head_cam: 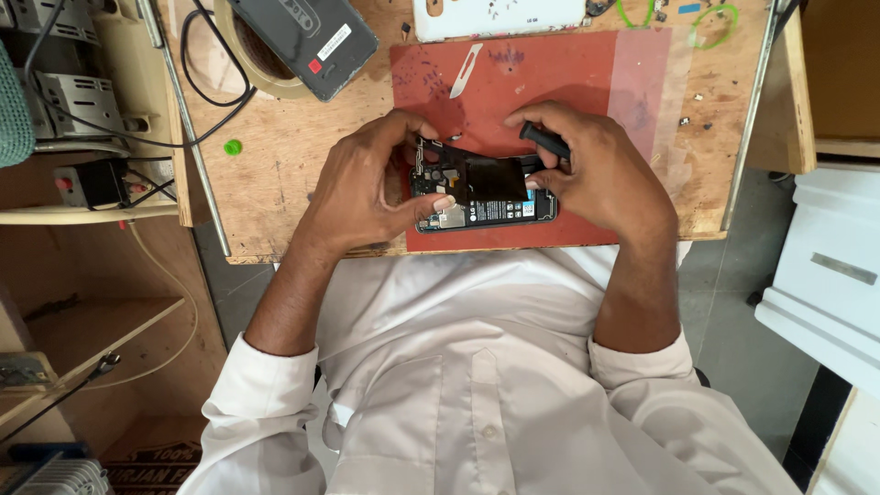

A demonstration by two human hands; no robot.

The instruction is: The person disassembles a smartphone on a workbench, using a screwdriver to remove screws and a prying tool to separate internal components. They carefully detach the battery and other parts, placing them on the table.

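Note:
An opened phone with its back off lies on a red mat near the front edge of a wooden bench. Its circuit board and black battery are exposed. My left hand grips the phone's left end, thumb and fingers around the board area. My right hand rests over the phone's right end and holds a black-handled tool pointing down toward the phone.
A scalpel blade lies on the mat's far part. A white phone cover sits behind the mat. A dark device rests on a tape roll at the back left, with black cables and a green cap nearby. Shelves stand left.

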